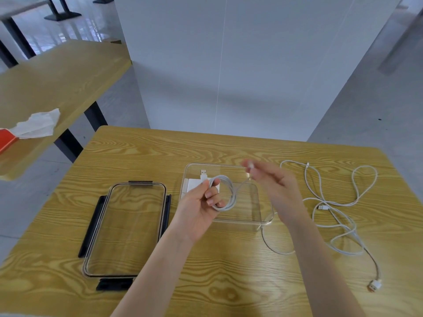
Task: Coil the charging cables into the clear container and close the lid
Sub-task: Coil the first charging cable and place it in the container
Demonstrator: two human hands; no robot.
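Note:
My left hand (201, 202) pinches a small coil of white cable (225, 193) above the clear container (265, 216), which stands open at the middle of the table. The cable's loose end runs up to my right hand (272, 186), whose blurred fingertips hold it over the container's far right corner. A white USB plug (204, 173) and a white card lie inside the container. To the left lies the clear lid (126, 229) with black clips, flat on the table. More white cables (332, 211) sprawl uncoiled on the right.
An orange-tipped USB plug (375, 285) ends a cable near the right front edge. The wooden table (229, 271) fronts a white wall. A second table at the left holds crumpled paper (37, 124) and an orange box (6, 139).

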